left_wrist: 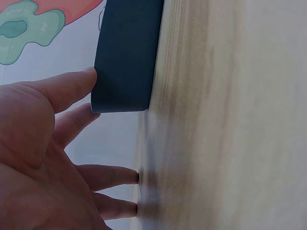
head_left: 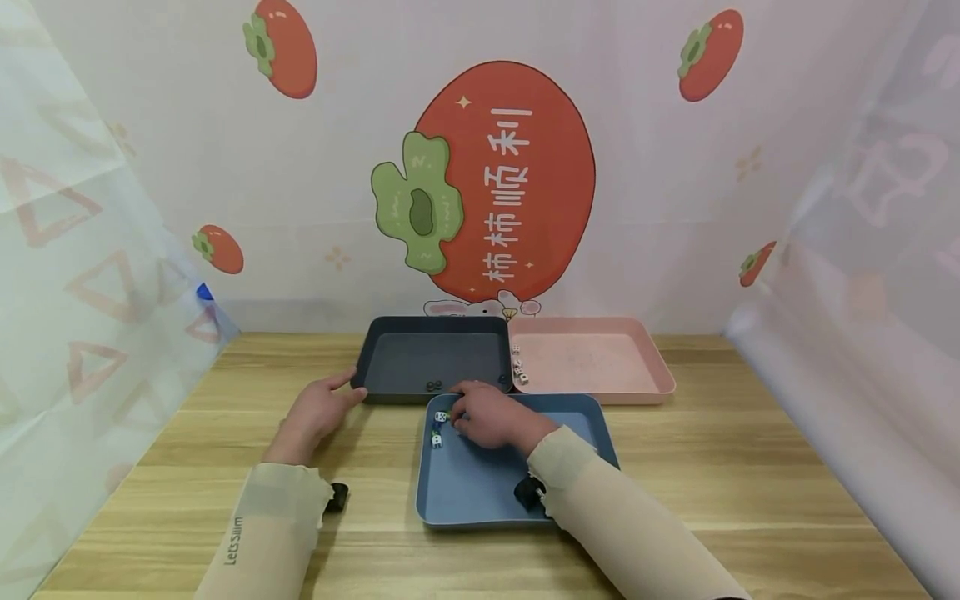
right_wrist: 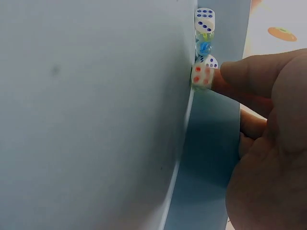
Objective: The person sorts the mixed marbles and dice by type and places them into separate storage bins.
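Observation:
My right hand (head_left: 491, 417) reaches over the back left corner of the blue-grey tray (head_left: 480, 492). In the right wrist view, its thumb and forefinger tips pinch a white die with red pips (right_wrist: 202, 76) at the tray wall. Beyond this die stand white dice with blue pips (right_wrist: 205, 20) and a small clear blue piece (right_wrist: 205, 47). My left hand (head_left: 318, 412) touches the front left corner of the dark tray (head_left: 375, 398) with thumb and forefinger. Its other fingers (left_wrist: 108, 177) extend straight toward the tabletop.
Two small dark dice (head_left: 435, 385) lie near the front of the dark tray. White dice (head_left: 519, 372) sit along the left side of the pink tray (head_left: 660, 367), which stands beside the dark one. A printed cloth (head_left: 315, 275) hangs behind the wooden table (head_left: 750, 467).

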{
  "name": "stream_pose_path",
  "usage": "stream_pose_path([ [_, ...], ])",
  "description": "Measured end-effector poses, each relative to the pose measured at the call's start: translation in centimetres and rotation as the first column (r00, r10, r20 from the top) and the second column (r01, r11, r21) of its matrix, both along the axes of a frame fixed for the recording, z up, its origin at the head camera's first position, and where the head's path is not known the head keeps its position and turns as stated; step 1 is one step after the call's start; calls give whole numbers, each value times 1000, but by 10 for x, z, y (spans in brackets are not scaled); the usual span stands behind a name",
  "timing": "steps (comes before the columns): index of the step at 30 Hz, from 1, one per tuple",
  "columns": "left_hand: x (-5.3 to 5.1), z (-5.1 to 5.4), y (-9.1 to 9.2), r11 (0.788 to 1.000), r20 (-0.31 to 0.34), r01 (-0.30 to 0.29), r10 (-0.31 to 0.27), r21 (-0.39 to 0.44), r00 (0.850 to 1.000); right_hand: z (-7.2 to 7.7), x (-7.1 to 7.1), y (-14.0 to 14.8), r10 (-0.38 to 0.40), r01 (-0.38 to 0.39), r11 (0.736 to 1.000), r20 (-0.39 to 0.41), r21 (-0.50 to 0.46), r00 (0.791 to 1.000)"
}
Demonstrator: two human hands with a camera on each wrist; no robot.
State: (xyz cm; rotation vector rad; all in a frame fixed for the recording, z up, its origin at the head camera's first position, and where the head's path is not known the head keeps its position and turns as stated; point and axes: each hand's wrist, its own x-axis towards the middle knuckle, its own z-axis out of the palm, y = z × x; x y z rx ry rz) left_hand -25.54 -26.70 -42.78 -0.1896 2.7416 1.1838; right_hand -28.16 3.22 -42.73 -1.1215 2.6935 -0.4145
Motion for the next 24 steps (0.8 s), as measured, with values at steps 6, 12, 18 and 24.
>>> stream_pose_path([
  [6,0,0,-1,1000,-5,6,-6,1,1000,-3,-1,0,7,-7,1000,-19,8,1000],
  [12,0,-2,-1,1000,-5,8,-8,-1,1000,-3,0,1,-7,7,1000,-29,5,1000],
  [18,0,-1,0,1000,-5,4,-4,-1,1000,-2,0,0,-18,19,999,-32,31,999],
  [24,1,-1,0,1000,-1,2,-2,-11,1000,-2,0,1,-12,14,999,-42,46,999],
])
